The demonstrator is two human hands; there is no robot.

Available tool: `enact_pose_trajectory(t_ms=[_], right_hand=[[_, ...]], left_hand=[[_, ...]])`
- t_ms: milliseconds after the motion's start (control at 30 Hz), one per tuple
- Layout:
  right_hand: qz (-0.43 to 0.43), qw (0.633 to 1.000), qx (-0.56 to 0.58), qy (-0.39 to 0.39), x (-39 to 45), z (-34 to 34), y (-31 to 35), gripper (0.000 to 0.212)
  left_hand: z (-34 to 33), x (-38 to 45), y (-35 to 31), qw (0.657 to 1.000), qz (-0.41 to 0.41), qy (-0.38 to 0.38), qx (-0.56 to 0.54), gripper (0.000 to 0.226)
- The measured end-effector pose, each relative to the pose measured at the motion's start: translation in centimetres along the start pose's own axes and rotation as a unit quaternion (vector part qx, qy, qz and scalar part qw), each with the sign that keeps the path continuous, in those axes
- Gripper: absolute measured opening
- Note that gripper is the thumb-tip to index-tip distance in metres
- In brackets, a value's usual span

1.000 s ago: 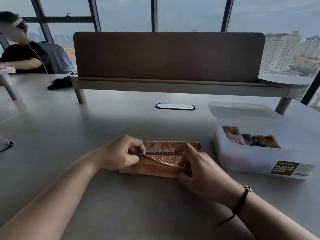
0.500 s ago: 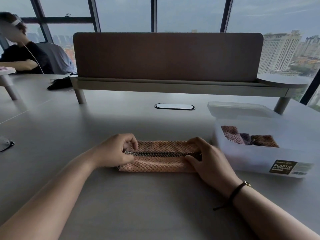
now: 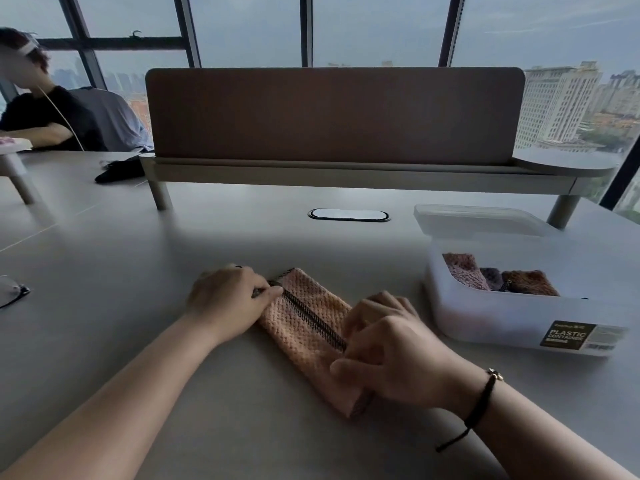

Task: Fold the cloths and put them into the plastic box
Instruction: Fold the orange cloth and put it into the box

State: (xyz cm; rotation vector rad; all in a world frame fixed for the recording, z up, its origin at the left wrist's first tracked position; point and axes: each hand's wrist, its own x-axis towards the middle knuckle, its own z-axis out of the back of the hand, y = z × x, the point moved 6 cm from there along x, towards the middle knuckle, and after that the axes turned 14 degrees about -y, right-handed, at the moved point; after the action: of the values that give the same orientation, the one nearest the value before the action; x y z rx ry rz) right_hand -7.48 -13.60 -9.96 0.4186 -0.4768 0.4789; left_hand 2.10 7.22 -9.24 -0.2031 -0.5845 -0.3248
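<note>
A peach waffle-weave cloth (image 3: 304,327) with a dark stitched edge lies folded into a narrow strip on the grey table (image 3: 138,271), running diagonally from far left to near right. My left hand (image 3: 228,299) pinches its far end between thumb and fingers. My right hand (image 3: 391,351) grips its near end. To the right stands the open white plastic box (image 3: 502,317), holding three folded cloths: pink (image 3: 462,270), purple (image 3: 491,277) and brown (image 3: 530,282).
The box's clear lid (image 3: 478,220) lies behind it. A raised shelf with a brown divider panel (image 3: 332,116) crosses the back. Glasses (image 3: 12,294) rest at the left edge, a cable port (image 3: 348,215) mid-table. Another person (image 3: 41,112) sits far left.
The folded strip has swung from lying crosswise to a diagonal: my right hand drew its end toward me while my left hand kept the other end farther away.
</note>
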Motion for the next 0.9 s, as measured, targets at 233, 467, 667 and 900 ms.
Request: enact_pose_trajectory(t_ms=[233, 467, 667, 900], right_hand=[[-0.033, 0.966, 0.255, 0.034, -0.1, 0.0, 1.5, 0.022], [-0.057, 0.994, -0.008, 0.094, -0.3, -1.7, -1.4, 0.085], [-0.075, 0.976, -0.056, 0.196, -1.2, -2.6, -1.9, 0.097], [-0.062, 0.971, -0.071, 0.220, -1.6, -2.7, -2.2, 0.097]], left_hand=[[-3.9, -1.4, -2.1, 0.980, -0.042, 0.191, 0.025, 0.095], [-3.1, 0.8, -2.2, 0.989, -0.035, 0.014, -0.140, 0.074], [-3.7, -1.9, -4.4, 0.958, -0.099, 0.197, -0.184, 0.084], [-4.4, -2.7, -4.7, 0.949, -0.138, 0.277, -0.064, 0.116]])
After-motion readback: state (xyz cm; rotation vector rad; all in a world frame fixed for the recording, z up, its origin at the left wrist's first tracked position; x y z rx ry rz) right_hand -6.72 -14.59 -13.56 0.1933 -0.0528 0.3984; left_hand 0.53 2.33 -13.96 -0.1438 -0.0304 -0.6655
